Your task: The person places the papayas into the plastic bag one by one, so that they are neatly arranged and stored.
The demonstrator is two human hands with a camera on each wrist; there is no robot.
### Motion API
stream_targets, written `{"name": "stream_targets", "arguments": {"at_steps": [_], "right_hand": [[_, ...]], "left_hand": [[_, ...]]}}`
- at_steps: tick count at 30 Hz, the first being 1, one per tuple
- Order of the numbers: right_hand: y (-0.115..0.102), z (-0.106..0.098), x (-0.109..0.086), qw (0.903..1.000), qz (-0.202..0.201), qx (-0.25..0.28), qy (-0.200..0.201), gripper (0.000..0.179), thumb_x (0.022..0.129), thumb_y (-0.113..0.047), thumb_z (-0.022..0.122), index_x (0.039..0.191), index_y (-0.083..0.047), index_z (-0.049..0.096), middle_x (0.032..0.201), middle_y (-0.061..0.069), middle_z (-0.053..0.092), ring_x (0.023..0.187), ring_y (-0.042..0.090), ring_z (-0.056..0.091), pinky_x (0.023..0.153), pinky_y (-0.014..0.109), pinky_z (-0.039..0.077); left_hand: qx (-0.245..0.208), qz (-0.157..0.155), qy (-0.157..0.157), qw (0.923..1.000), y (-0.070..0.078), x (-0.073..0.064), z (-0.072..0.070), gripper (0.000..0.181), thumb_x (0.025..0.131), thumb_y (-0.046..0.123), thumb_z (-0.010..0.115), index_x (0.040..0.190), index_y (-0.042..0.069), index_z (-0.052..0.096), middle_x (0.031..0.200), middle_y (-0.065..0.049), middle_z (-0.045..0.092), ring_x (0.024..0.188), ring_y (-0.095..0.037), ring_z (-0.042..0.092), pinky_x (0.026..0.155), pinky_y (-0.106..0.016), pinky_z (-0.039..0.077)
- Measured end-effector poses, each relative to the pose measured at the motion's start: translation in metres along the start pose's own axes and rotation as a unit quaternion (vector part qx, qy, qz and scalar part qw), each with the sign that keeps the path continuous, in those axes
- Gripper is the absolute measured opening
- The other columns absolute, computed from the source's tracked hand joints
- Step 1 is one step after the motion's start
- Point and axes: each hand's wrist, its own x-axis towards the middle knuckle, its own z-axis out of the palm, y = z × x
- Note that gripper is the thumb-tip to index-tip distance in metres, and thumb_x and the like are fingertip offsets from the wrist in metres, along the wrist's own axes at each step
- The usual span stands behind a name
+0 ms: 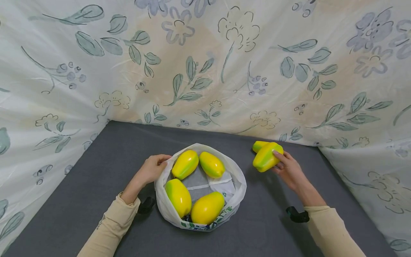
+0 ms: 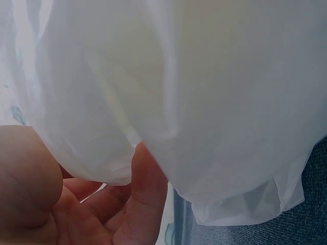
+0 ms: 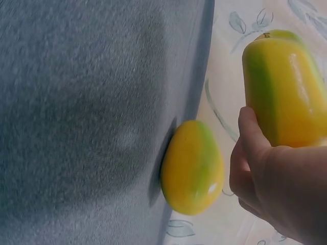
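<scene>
A white bag [image 1: 240,178] with a turned-down rim and a green leaf print stands on the dark surface, its mouth facing up. Several yellow-green papayas [image 1: 208,208] lie inside, spread around its wall. My left hand [image 1: 153,170] pinches the bag's left rim between thumb and fingers; the left wrist view shows its fingers [image 2: 148,194] against the thin white side. To the right of the bag, my right hand [image 1: 290,173] grips another papaya [image 1: 266,160], held up above the surface. Just behind it rests one more papaya [image 1: 258,145], partly covered in the head view but fully seen from the right wrist.
A dark grey cloth [image 1: 106,178] covers the work surface. Floral-printed white sheets [image 1: 205,64] hang as walls at the back and both sides. Black wrist straps [image 1: 297,215] sit below each hand, by the beige sleeves [image 1: 334,228].
</scene>
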Motion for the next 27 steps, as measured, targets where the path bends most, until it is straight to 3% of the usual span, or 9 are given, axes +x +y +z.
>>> {"name": "stream_targets", "arguments": {"at_steps": [4,9,14,22,27], "right_hand": [[0.001,0.003,-0.002,0.9999,0.0,0.009,-0.013,0.091,0.092,-0.04,0.06,0.153,-0.008,0.0,0.132,0.003,0.033,0.113,0.016,0.046,0.086,0.027,0.046],[0.004,0.007,-0.003,0.9997,0.002,0.014,-0.02,0.088,0.094,-0.039,0.058,0.153,-0.01,-0.001,0.131,0.003,0.035,0.11,0.014,0.049,0.091,0.03,0.044],[0.007,0.009,-0.004,0.999,0.0,0.031,-0.032,0.08,0.095,-0.036,0.057,0.15,-0.01,0.006,0.127,0.001,0.038,0.105,0.012,0.053,0.084,0.027,0.048],[0.014,0.017,-0.005,0.9988,0.001,0.035,-0.036,0.075,0.096,-0.037,0.057,0.148,-0.01,0.01,0.127,0.001,0.039,0.105,0.011,0.053,0.09,0.031,0.044],[0.018,0.024,-0.004,0.9985,0.015,0.039,-0.036,0.074,0.095,-0.038,0.056,0.148,-0.011,0.011,0.129,0.002,0.04,0.107,0.012,0.053,0.1,0.039,0.037]], "left_hand": [[-0.002,0.0,-0.003,1.0,0.0,0.0,-0.001,0.032,0.099,0.004,0.046,0.129,-0.004,0.055,0.122,-0.022,0.058,0.099,-0.031,0.059,0.077,-0.038,0.052],[-0.002,-0.005,-0.005,1.0,0.0,0.0,-0.001,0.032,0.099,0.004,0.047,0.13,-0.004,0.055,0.122,-0.022,0.058,0.098,-0.03,0.059,0.077,-0.038,0.052],[-0.001,-0.009,-0.006,0.9999,0.001,0.0,0.0,0.033,0.1,0.005,0.047,0.13,-0.004,0.054,0.122,-0.021,0.058,0.098,-0.029,0.059,0.077,-0.038,0.052],[0.0,-0.01,-0.006,0.9999,0.001,0.001,0.0,0.033,0.1,0.005,0.047,0.13,-0.004,0.054,0.122,-0.022,0.058,0.099,-0.03,0.059,0.077,-0.039,0.052],[0.002,-0.009,-0.005,0.9999,-0.001,0.003,0.001,0.033,0.099,0.004,0.047,0.13,-0.004,0.054,0.123,-0.021,0.058,0.1,-0.03,0.059,0.077,-0.039,0.052]]}}
